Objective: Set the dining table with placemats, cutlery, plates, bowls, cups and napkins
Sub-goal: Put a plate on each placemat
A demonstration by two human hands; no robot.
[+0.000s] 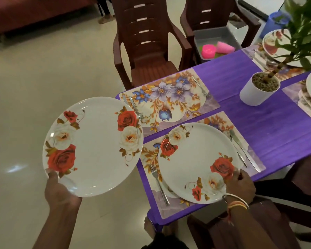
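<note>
Here the left hand (59,188) grips a plate (97,151) rim over open floor (25,83).

At 12 o'clock from near plate (196,162), far mat (169,97) centre lying open; spoon (136,108), fork (201,87) flanking it. At 9, held plate (93,148) hanging, overlapping mat corner in view. At 2, pot (258,90) standing, leaves (303,33) overhanging. At 12 beyond, chair (145,42) crowding table edge.

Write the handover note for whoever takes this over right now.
Hands: left hand holds a spare plate clear of the table. The right hand grips the rim of the near plate, which lies on the near mat.
Done: both mats have cutlery; the near mat has its plate.
Left: spare plate onto the far mat. No bowls, cups or napkins on these two mats yet.
</note>
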